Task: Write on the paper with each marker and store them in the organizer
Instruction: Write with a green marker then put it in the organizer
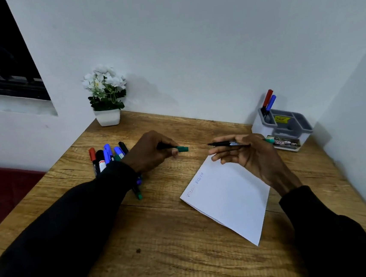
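My left hand (pixel 149 151) pinches a green marker cap (pixel 182 148) above the wooden desk. My right hand (pixel 246 154) holds the uncapped green marker (pixel 229 143) level, its tip pointing left toward the cap, a gap between the two. Below the right hand lies white paper (pixel 228 196) with two faint written words near its left edge. A grey organizer (pixel 288 128) stands at the back right with a red marker (pixel 267 97) and a blue marker (pixel 271 102) upright in its tall compartment. Several loose markers (pixel 106 155) lie behind my left wrist; another green-ended one (pixel 138 193) lies under the forearm.
A white pot of white flowers (pixel 105 96) stands at the desk's back left corner. Walls close off the back and the right side. The wooden desk (pixel 165 240) extends toward me. A dark red seat (pixel 3 189) is at the left.
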